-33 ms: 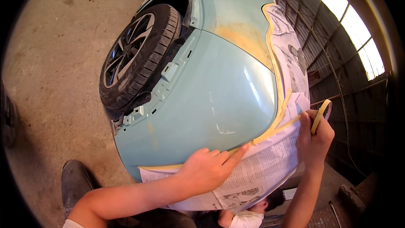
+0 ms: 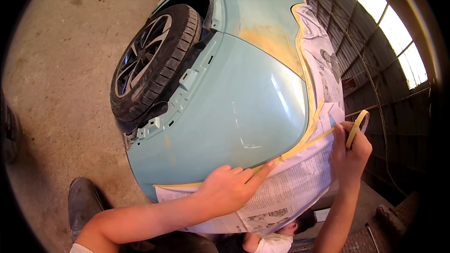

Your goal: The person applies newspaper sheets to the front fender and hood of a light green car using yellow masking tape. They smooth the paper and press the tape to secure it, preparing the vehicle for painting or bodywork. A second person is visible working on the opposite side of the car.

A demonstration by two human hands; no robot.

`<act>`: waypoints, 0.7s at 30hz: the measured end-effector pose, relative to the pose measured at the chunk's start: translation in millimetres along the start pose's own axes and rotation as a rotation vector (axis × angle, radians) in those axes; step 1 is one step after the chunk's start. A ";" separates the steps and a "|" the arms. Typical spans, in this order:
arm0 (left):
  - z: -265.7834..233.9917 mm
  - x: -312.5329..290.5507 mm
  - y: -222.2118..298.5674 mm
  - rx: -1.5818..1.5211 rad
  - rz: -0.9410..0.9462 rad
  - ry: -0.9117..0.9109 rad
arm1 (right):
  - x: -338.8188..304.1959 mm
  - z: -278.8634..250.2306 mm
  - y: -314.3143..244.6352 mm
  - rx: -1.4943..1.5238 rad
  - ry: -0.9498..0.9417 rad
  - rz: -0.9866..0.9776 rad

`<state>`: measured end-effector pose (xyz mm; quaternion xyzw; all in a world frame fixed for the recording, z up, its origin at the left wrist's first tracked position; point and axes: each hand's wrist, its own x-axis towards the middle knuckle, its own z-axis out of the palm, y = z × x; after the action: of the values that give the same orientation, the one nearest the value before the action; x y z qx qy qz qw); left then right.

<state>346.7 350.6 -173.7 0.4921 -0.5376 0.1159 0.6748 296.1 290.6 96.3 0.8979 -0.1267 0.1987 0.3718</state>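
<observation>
A light blue-green car body panel [image 2: 225, 107] curves down toward me, its edge lined with yellow masking tape [image 2: 300, 147]. Printed newspaper [image 2: 300, 180] hangs from that taped edge. My left hand [image 2: 227, 189] rests across the lower edge, index finger stretched out and pressing at the tape, its other fingers curled with no object visible in them. To the right, my right hand [image 2: 352, 154] grips a roll of yellow masking tape [image 2: 353, 133]. A strip runs from near this hand toward the panel edge by my left fingertip. The right fingertips partly hide the strip's end.
A wheel [image 2: 150, 61] sits in the open arch on the left, above the concrete floor [image 2: 70, 75]. Yellowish patches [image 2: 269, 42] mark the upper panel. Another person [image 2: 276, 241] is low down beyond the newspaper. A metal-framed wall [image 2: 370, 56] stands at right.
</observation>
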 end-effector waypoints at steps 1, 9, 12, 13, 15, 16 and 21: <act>0.3 -4.1 -1.0 -0.003 -0.005 0.007 | 0.3 0.3 -0.2 0.001 0.005 -0.003; 0.1 -47.8 -9.5 0.027 -0.056 -0.025 | -3.7 2.4 3.4 0.018 0.026 0.026; -1.0 -62.8 -15.9 0.021 -0.031 -0.017 | -3.4 3.1 2.5 0.029 0.030 0.025; -1.8 -65.7 -16.6 0.007 -0.042 -0.016 | -3.4 3.3 2.1 0.028 0.032 0.021; -3.5 -70.4 -17.8 -0.019 -0.065 -0.013 | -3.1 3.9 1.1 0.029 0.039 0.015; -4.5 -72.4 -18.5 -0.024 -0.070 -0.017 | -3.2 4.2 0.6 0.031 0.042 0.014; -3.2 -88.2 -20.3 -0.018 -0.108 -0.050 | -5.8 4.4 2.8 0.052 0.041 0.039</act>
<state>327.8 376.1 -258.6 0.5171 -0.5281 0.0622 0.6707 291.0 285.9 92.6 0.9004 -0.1315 0.2276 0.3468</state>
